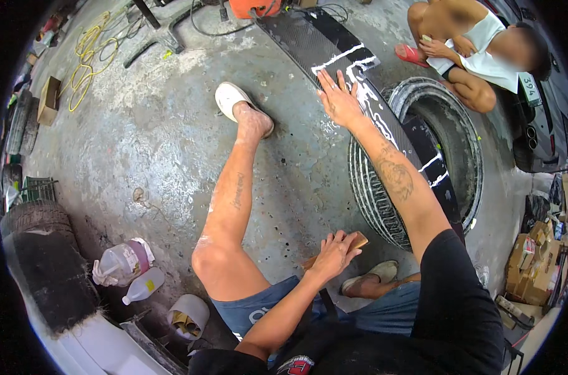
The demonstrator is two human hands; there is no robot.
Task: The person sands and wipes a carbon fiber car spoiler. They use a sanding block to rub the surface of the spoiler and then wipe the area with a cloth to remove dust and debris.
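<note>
rt grip (341, 102) at blk panel (384, 120) edge, open flr (152, 125) left

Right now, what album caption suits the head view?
Left hand grips a tan block; right hand spreads over a white-streaked black panel.

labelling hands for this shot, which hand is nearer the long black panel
Right. The right hand has its fingers spread on the long black panel, at a white-smeared part. The left hand is apart from it, near the lap, holding a tan block.
</note>
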